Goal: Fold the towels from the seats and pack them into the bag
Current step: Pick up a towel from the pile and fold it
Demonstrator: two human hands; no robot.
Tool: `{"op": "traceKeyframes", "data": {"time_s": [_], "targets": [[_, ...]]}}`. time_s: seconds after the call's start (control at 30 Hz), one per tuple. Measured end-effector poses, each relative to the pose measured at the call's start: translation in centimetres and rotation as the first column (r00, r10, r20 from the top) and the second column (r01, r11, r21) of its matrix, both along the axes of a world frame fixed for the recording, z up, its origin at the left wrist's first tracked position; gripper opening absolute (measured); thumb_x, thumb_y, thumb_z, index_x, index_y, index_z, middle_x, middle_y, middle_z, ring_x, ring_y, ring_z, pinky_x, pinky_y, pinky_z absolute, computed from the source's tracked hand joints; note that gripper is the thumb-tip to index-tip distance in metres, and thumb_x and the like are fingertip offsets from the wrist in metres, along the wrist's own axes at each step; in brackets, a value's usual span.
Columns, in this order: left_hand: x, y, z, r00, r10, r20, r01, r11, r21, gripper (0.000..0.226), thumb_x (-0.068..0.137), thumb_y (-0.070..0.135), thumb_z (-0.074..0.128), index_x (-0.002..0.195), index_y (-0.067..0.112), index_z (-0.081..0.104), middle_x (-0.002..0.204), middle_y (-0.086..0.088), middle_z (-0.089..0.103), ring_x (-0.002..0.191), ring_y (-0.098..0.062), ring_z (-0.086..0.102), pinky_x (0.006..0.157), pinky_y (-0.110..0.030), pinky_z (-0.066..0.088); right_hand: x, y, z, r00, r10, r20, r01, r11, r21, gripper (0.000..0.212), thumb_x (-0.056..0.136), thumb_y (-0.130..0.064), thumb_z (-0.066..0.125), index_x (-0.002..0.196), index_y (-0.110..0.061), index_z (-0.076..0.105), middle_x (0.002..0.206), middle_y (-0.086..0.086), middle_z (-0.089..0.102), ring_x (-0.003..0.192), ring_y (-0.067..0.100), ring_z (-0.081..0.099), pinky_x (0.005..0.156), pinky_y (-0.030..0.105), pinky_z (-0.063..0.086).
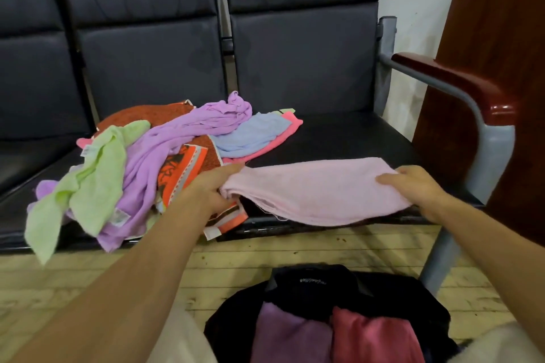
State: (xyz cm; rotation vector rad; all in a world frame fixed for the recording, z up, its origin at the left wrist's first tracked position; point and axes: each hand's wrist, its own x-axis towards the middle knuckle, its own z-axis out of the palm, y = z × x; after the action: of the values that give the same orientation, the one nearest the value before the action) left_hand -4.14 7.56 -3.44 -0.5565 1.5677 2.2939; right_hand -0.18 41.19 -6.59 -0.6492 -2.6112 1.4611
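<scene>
A pale pink towel (318, 188), folded lengthwise, lies along the front edge of the right black seat (339, 138). My left hand (212, 188) grips its left end. My right hand (413, 186) holds its right end, fingers over the top. To the left sits a loose heap of towels: a lime green one (88, 183), a lilac one (177, 144), an orange patterned one (182, 168), a light blue one (250, 132) and a bright pink one (283, 135). On the floor below, an open black bag (324, 289) holds a folded purple towel (289, 333) and a folded red-pink towel (374, 336).
The seats form a row with dark backrests (147, 38). A grey metal frame with a red-brown armrest (460, 82) closes the right side. Wooden boards (495, 68) lean against the wall at the right. The floor (88, 283) is pale wood planks.
</scene>
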Motion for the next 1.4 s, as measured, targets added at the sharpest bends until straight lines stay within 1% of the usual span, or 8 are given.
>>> {"op": "traceKeyframes", "data": {"time_s": [0.17, 0.5, 0.63, 0.77, 0.97, 1.13, 1.27, 1.4], "targets": [[0.6, 1.7, 0.4, 0.993, 0.005, -0.115, 0.010, 0.992, 0.127, 0.026, 0.101, 0.014, 0.040, 0.076, 0.012, 0.048, 0.061, -0.001, 0.048, 0.046, -0.009, 0.048, 0.041, -0.017, 0.041, 0.0, 0.2, -0.6, 0.998, -0.033, 0.048, 0.051, 0.901, -0.430, 0.029, 0.092, -0.013, 0.063, 0.119, -0.005, 0.056, 0.110, 0.013, 0.064, 0.100, 0.030, 0.063, 0.087, 0.046, 0.053], [0.8, 14.9, 2.5, 0.967, -0.126, -0.222, 0.055, 0.952, -0.302, 0.005, 0.095, 0.020, 0.053, 0.096, 0.016, 0.056, 0.092, -0.007, 0.058, 0.090, -0.025, 0.059, 0.084, -0.037, 0.050, 0.0, 1.7, -1.4, 0.991, -0.083, 0.106, 0.134, 0.690, -0.712, 0.021, 0.096, -0.013, 0.054, 0.115, -0.005, 0.060, 0.108, 0.014, 0.067, 0.093, 0.026, 0.065, 0.063, 0.038, 0.051], [1.0, 19.9, 1.7, 0.964, -0.227, -0.138, 0.091, 0.772, -0.629, 0.051, 0.084, 0.070, 0.047, 0.083, 0.021, 0.058, 0.088, -0.006, 0.061, 0.082, -0.023, 0.059, 0.081, -0.031, 0.052, -0.4, 2.2, -1.8, 0.989, -0.086, 0.122, 0.148, 0.662, -0.735, 0.023, 0.096, -0.014, 0.054, 0.116, -0.003, 0.060, 0.117, 0.015, 0.066, 0.098, 0.026, 0.063, 0.078, 0.040, 0.053], [2.3, 23.4, 0.5, 0.867, -0.474, -0.155, 0.278, 0.717, -0.639, 0.029, 0.102, 0.027, 0.038, 0.105, 0.004, 0.056, 0.075, -0.007, 0.052, 0.062, -0.022, 0.053, 0.061, -0.029, 0.051, -0.9, 2.5, -2.1, 0.996, -0.019, 0.092, 0.078, 0.710, -0.700, 0.017, 0.097, -0.012, 0.051, 0.102, 0.001, 0.061, 0.116, 0.017, 0.064, 0.111, 0.034, 0.060, 0.099, 0.045, 0.048], [2.8, 23.9, 0.2, 0.880, -0.474, -0.027, 0.390, 0.753, -0.530, 0.029, 0.099, 0.015, 0.039, 0.075, 0.004, 0.052, 0.072, -0.013, 0.053, 0.059, -0.024, 0.051, 0.061, -0.030, 0.048, -1.0, 2.7, -2.4, 0.994, -0.069, 0.086, 0.111, 0.613, -0.782, 0.031, 0.101, -0.023, 0.046, 0.114, -0.003, 0.066, 0.118, 0.018, 0.067, 0.112, 0.035, 0.062, 0.100, 0.050, 0.048], [2.9, 18.9, -1.0, 0.864, -0.465, -0.193, 0.241, 0.719, -0.652, 0.029, 0.095, 0.004, 0.039, 0.110, 0.011, 0.063, 0.097, -0.007, 0.064, 0.082, -0.020, 0.061, 0.079, -0.030, 0.053, -0.9, 1.7, -1.6, 0.998, 0.031, 0.062, 0.015, 0.775, -0.632, 0.059, 0.079, -0.063, 0.061, 0.117, -0.019, 0.065, 0.110, 0.008, 0.072, 0.101, 0.032, 0.068, 0.093, 0.049, 0.053], [4.2, 14.2, -2.0, 0.813, -0.501, -0.297, 0.050, 0.568, -0.821, 0.042, 0.093, 0.001, 0.039, 0.123, 0.015, 0.064, 0.132, 0.000, 0.056, 0.117, -0.017, 0.054, 0.095, -0.019, 0.040, -0.2, 0.1, -1.2, 0.997, -0.070, -0.037, 0.054, 0.947, -0.317, 0.032, 0.088, -0.031, 0.066, 0.113, -0.011, 0.064, 0.110, 0.006, 0.066, 0.102, 0.028, 0.063, 0.093, 0.044, 0.052], [5.9, 11.1, -3.1, 0.825, -0.484, -0.292, 0.095, 0.627, -0.773, 0.044, 0.092, 0.001, 0.040, 0.131, 0.013, 0.057, 0.136, -0.002, 0.050, 0.113, -0.015, 0.050, 0.093, -0.021, 0.040, 0.9, -1.8, -0.1, 0.993, 0.069, -0.095, -0.083, 0.984, -0.159, 0.007, 0.092, -0.024, 0.055, 0.097, -0.018, 0.057, 0.094, -0.002, 0.062, 0.086, 0.018, 0.061, 0.069, 0.032, 0.051]]}}
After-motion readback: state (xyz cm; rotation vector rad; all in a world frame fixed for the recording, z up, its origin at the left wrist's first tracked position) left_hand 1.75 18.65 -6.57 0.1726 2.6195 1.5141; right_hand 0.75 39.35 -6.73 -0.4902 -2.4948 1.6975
